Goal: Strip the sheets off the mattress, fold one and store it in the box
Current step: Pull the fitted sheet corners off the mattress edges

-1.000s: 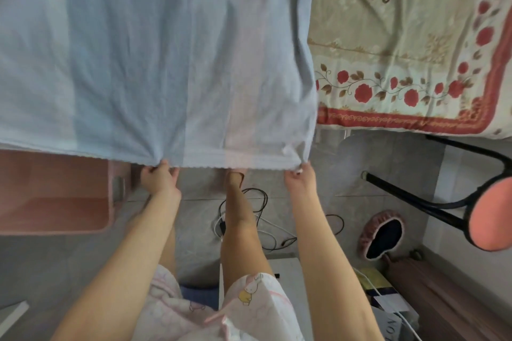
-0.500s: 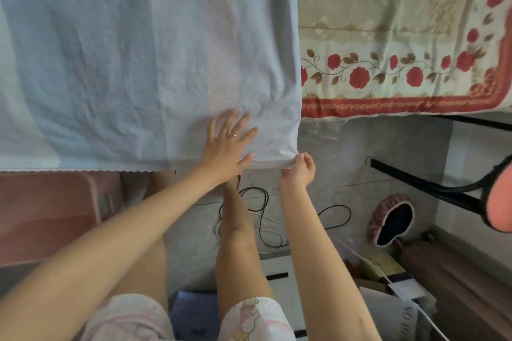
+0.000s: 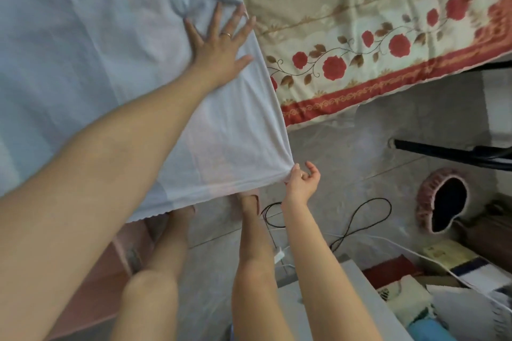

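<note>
Head view: left grip lies flat, fingers spread, on the pale blue sheet; right grip pinches its near right corner. Best smooth outward, corner pulled taut.

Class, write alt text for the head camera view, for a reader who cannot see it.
A person's left hand presses flat on a pale blue sheet while the right hand pinches its near corner. A rose-patterned blanket lies to its right.

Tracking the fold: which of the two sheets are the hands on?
The pale blue sheet: the left hand presses flat on it, and the right hand pinches its corner. The rose-patterned sheet beside it is not held.
</note>
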### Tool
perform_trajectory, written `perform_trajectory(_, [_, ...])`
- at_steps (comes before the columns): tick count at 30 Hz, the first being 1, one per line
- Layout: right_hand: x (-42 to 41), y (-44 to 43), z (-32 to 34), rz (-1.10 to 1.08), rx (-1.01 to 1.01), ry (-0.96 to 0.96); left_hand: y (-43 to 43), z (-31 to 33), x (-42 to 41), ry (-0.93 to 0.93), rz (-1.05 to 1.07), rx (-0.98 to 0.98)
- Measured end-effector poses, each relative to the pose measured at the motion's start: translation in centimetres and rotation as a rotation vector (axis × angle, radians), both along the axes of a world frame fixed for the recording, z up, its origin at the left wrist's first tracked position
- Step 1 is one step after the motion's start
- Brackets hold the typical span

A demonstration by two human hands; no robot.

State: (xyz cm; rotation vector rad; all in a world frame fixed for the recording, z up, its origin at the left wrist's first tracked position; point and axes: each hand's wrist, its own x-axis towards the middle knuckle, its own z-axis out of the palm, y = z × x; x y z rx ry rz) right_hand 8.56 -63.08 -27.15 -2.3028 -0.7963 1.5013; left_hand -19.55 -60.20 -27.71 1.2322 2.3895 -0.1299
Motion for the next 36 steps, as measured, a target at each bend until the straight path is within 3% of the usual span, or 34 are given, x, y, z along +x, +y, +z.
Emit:
perform_trajectory(3, [-0.6,0.5,-0.2,0.033,-0.013,-0.032,-2.4,1.4,4.3,0.007,-0.102,0.086])
perform_trajectory(6, [-0.4,0.7,-0.3,0.174,0.003,-0.058,-9.5,-0.4,7.9,0.03,-0.571,0.098])
perform_trajectory(7, [-0.3,0.8,-0.4,0.251,0.012,-0.06,-11.2,-1.2,7.2,0.033,-0.614,0.072])
perform_trajectory(13, [-0.7,1.1,-0.2,0.57,0.029,-0.174,-7.2,-1.4,-2.1,0.067,-0.087,0.006])
perform_trajectory(15, [-1.8,1.3,0.1,0.706,0.29,-0.376,-5.6,-0.7,-2.7,0.03,-0.04,-0.007])
perform_trajectory(17, [-4.3,1.2,0.5,1.099,0.704,-0.374,-5.6,-0.2,-2.4,-0.017,-0.035,0.02])
perform_trajectory(19, [-7.3,2.0,-0.4,1.754,0.988,-0.183,-7.4,0.6,-1.8,-0.044,-0.001,0.125])
perform_trajectory(21, [-10.4,5.1,-1.4,2.314,1.14,-0.103,-10.8,1.0,-1.0,-0.024,0.074,0.278])
perform_trajectory(22, [-11.9,7.0,-1.7,2.46,1.112,-0.163,-12.8,1.2,-0.4,-0.01,0.112,0.315])
perform_trajectory(24, [-14.5,10.4,-1.7,2.467,0.995,-0.361,-17.0,1.3,0.8,0.021,0.138,0.291])
perform_trajectory(27, [-17.3,11.2,-0.8,2.109,0.709,-0.619,-23.7,0.7,2.7,0.044,0.165,0.194])
perform_trajectory(29, [-18.7,7.9,0.2,2.015,0.777,-0.716,-27.6,0.5,4.0,0.042,0.213,0.154])
perform_trajectory(31, [-19.1,3.3,0.6,2.226,1.043,-0.592,-30.4,0.5,5.0,0.027,0.264,0.125])
perform_trajectory(33, [-19.4,-2.0,0.7,2.609,1.27,-0.343,-32.8,0.6,5.3,0.024,0.304,0.094])
perform_trajectory(34, [-19.6,-4.3,0.5,2.812,1.306,-0.246,-33.9,0.6,5.1,0.016,0.306,0.08])
perform_trajectory(36, [-21.3,-6.8,0.2,3.048,1.197,-0.186,-35.7,0.3,4.2,-0.002,0.301,0.044])
